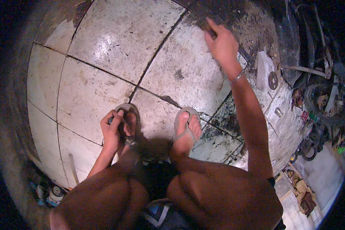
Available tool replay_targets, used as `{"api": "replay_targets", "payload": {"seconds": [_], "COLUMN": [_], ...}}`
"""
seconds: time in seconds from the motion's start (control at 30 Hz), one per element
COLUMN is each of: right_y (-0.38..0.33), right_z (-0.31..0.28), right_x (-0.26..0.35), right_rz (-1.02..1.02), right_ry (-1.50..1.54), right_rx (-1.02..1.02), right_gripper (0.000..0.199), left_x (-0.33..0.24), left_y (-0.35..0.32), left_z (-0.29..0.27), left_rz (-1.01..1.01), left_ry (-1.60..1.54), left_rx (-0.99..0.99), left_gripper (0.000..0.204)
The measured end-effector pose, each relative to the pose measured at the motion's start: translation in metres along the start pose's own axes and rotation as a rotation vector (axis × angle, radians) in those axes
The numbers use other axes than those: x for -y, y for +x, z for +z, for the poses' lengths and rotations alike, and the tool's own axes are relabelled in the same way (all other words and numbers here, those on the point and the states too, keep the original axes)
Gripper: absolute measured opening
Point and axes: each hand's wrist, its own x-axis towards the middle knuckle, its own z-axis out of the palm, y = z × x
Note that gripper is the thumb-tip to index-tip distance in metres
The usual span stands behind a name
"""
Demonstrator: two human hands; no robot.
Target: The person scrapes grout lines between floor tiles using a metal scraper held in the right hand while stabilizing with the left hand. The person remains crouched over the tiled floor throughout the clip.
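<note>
My right hand (pixel 223 45), wearing a bracelet at the wrist, reaches out over the far right of the tiled floor (pixel 103 34). Its fingers are closed around a small dark brownish object (pixel 208 30), blurred and too unclear to name. Low in front of my left foot, my left hand (pixel 112 130) is closed with the thumb bent over the fingers. Something dark with a bluish spot shows at its grip, but I cannot make out its kind. The sandal (pixel 123 107) on my left foot lies partly behind that hand; the other sandal (pixel 187 134) is on my right foot.
Dark, worn floor borders the tiles at the far right. A round metal disc with holes (pixel 272 80) lies there. Beyond it are a tyre (pixel 309 148), metal bars and assorted parts. A toy-like vehicle (pixel 56 192) and a thin stick (pixel 73 168) are at lower left.
</note>
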Motion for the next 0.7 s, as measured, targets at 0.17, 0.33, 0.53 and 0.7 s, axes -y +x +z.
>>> {"api": "replay_targets", "payload": {"seconds": [0.17,0.33,0.53,0.7], "right_y": [0.005,0.01,0.012,0.014], "right_z": [-0.003,-0.001,-0.001,-0.003], "right_x": [-0.001,0.0,-0.001,-0.002], "right_rz": [0.028,0.018,0.033,0.098], "right_ry": [0.012,-0.03,-0.02,0.056], "right_rx": [0.129,0.073,0.089,0.144], "right_gripper": [0.052,0.053,0.053,0.053], "left_x": [0.001,0.003,0.004,0.004], "left_y": [0.001,0.001,0.002,0.001], "left_z": [0.0,-0.001,-0.001,0.0], "left_rz": [0.006,0.019,0.007,0.029], "left_ry": [0.008,0.008,-0.001,0.005], "left_rx": [0.003,0.005,0.013,0.01], "left_gripper": [0.033,0.032,0.031,0.032]}}
